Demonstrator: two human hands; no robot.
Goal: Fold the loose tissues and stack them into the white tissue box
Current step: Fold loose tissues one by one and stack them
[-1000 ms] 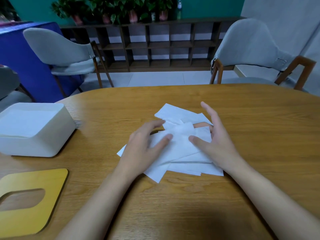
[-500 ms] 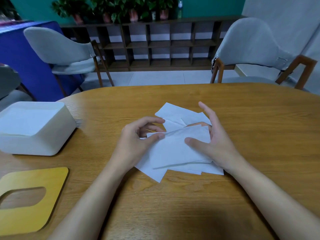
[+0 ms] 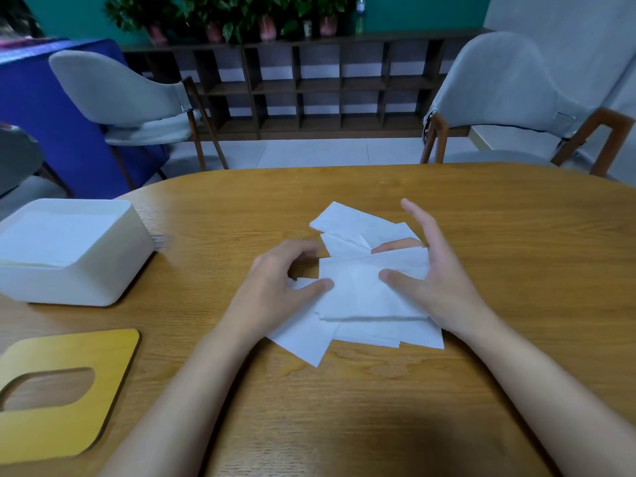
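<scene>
Far left of the left hand, near edge: yellow lid [image 3: 103, 373], flat on the surface [image 3: 516, 235], oval slot cut through, holding nothing; off its box, presumably so the box can be filled. Left of the left hand, farther back: white tissue box [image 3: 86, 280], uncovered, mouth up, well apart from both hands; inside, a flat white layer [image 3: 58, 235], apparently tissues already stacked, lying close to the rim. Left hand [image 3: 275, 287]: fingers curled, thumb laid over the left edge of the top tissue [image 3: 358, 290], pinching it. Between the hands: the top tissue, raised slightly off the heap, likely held at both sides to square it for a fold. Beneath and around it: loose tissues [image 3: 358, 222], overlapping at odd angles, unfolded, flat on the surface. Right hand [image 3: 444, 287]: thumb pressing on the tissue's right part, one finger showing beneath it, the forefinger spread and lifted clear. Folding looks barely begun on this sheet.
</scene>
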